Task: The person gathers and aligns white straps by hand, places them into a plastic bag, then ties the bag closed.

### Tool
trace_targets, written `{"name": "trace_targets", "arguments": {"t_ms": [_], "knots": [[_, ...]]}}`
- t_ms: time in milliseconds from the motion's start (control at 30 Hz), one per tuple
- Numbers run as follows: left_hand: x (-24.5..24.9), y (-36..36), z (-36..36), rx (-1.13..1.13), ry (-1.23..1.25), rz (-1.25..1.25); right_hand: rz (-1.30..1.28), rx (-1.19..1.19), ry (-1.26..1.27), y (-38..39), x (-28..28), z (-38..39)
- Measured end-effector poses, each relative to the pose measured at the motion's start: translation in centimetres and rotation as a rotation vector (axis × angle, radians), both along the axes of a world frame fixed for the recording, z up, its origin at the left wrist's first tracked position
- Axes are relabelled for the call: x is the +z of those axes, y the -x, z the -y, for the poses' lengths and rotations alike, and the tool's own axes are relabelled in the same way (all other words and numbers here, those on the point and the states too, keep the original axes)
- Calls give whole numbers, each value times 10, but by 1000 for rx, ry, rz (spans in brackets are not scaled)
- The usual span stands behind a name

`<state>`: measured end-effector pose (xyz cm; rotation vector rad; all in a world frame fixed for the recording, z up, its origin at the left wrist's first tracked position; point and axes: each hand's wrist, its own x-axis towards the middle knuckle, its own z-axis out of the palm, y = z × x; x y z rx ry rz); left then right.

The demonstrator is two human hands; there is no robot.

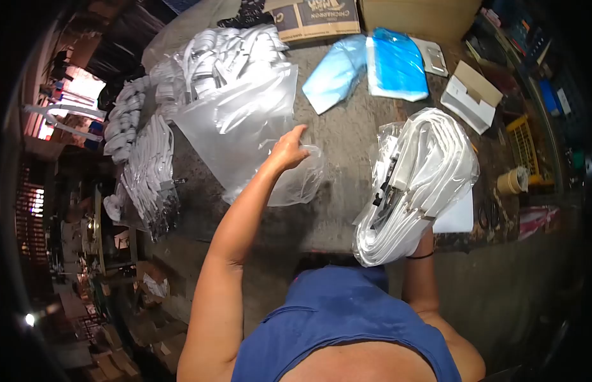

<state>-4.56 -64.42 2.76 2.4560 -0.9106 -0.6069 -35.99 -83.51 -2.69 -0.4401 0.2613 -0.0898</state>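
Note:
My left hand [289, 151] is over a clear plastic bag [302, 178] near the middle of the table, thumb and forefinger apart. The bag's crumpled end lies beneath and beside the palm. To the right, a bundle of looped white straps [429, 165] in clear plastic, with black and metal fittings, overhangs the table's front edge. My right forearm, with a black wristband [421, 256], goes up behind this bundle. The bundle hides my right hand, which appears to hold it from behind. A larger sheet of clear plastic [245, 121] lies beyond my left hand.
Piled white strap bundles [226, 57] and more bagged straps [149, 172] fill the table's left side. Blue plastic packets [397, 63], a small open white box [471, 95] and a cardboard box [318, 19] are at the back. Scissors [488, 213] and a tape roll [512, 181] lie right.

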Motion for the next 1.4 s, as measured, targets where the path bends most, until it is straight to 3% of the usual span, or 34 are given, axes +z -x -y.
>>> {"name": "trace_targets", "arguments": {"t_ms": [33, 100, 133, 200, 267, 400, 467, 500, 567, 633, 767, 800, 833, 900, 933, 1100, 1167, 1233, 1300, 1400], "knots": [[13, 12, -5, -10, -1, -16, -17, -9, 0, 6, -2, 0], [36, 38, -26, -135, 61, 343, -41, -23, 7, 13, -4, -15], [31, 49, -46, -139, 67, 328, -57, -26, 13, 18, -2, -28], [18, 74, -94, -5, 48, 607, -78, -31, 24, 17, 0, -46], [-32, 100, -134, -23, -158, 439, -93, -26, 32, 13, 3, -68], [-97, 118, -162, 21, -135, 283, -113, -13, 42, 8, -1, -93], [-130, 101, -170, 107, 58, 172, -116, -7, 45, 2, -3, -98], [-121, 95, -166, 107, 56, 171, -117, -6, 45, 1, -4, -106], [-79, 84, -148, 645, 468, -563, -107, -4, 52, -2, -7, -121], [-55, 77, -142, 717, 584, -684, -94, 2, 55, -18, -5, -128], [-31, 68, -137, 624, 578, -717, -66, 9, 53, -22, -5, -157], [-20, 64, -134, 615, 592, -724, 22, -67, 593, -32, 1, -168], [-6, 61, -130, 607, 606, -732, 26, -69, 593, -40, 2, -173], [22, 50, -123, 568, 598, -721, 12, 220, -68, -57, 0, -178], [32, 44, -120, 551, 591, -697, 16, 269, -191, -63, -3, -183], [63, 32, -109, 416, 454, -518, 116, 322, -273, -86, -21, -206], [50, 28, -103, 169, 435, -316, 115, 333, -168, -93, -27, -211], [52, 32, -97, 139, 364, -295, 102, 342, -150, -98, -28, -216], [50, 39, -93, -137, 355, -21, 86, 363, -136, -102, -27, -218], [92, 78, -99, -399, 52, -5, 50, 332, -111, -111, -34, -213]]}}
